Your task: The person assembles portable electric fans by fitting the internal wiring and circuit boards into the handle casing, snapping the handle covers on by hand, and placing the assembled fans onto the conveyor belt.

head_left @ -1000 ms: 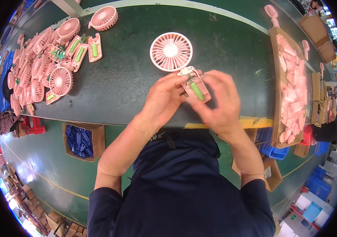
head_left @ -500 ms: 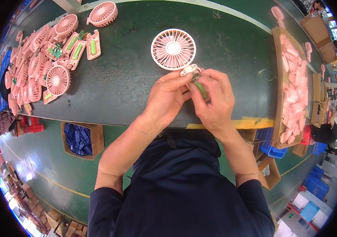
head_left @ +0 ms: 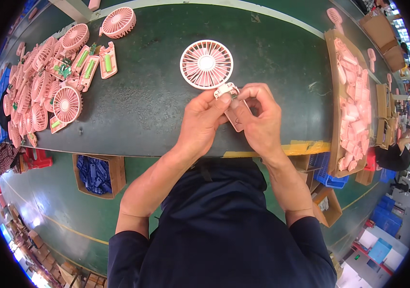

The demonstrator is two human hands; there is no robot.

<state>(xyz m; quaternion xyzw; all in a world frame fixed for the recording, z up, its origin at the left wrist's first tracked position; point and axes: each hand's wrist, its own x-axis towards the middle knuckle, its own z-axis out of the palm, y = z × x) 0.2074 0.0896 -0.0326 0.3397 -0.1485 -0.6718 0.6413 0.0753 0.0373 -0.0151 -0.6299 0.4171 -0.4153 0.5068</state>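
Observation:
A pink handheld fan with a round slatted head [head_left: 207, 64] lies head-away in front of me. The near end of its open handle [head_left: 236, 120] shows as a bare pink shell with a thin dark line, perhaps a wire, inside. My left hand [head_left: 200, 117] is closed round the fan's neck, thumb on top beside the white hinge piece [head_left: 225, 90]. Bent over the handle's right side, my right hand [head_left: 263, 117] has its thumb and fingers pinched near a small bit of circuitry. What lies between those fingers is hidden.
A heap of pink fans [head_left: 39, 96] covers the table's left, with open handles showing green batteries [head_left: 108, 63]. At the right stands a carton of pink shell parts [head_left: 356, 110]. Below the table edge sits a box of dark blue parts [head_left: 94, 174]. Yellow tape [head_left: 305, 148] marks the front edge.
The green battery seen in the handle is now out of sight, and the pink shell shows instead. My right hand has shifted slightly up; my left still holds the fan.

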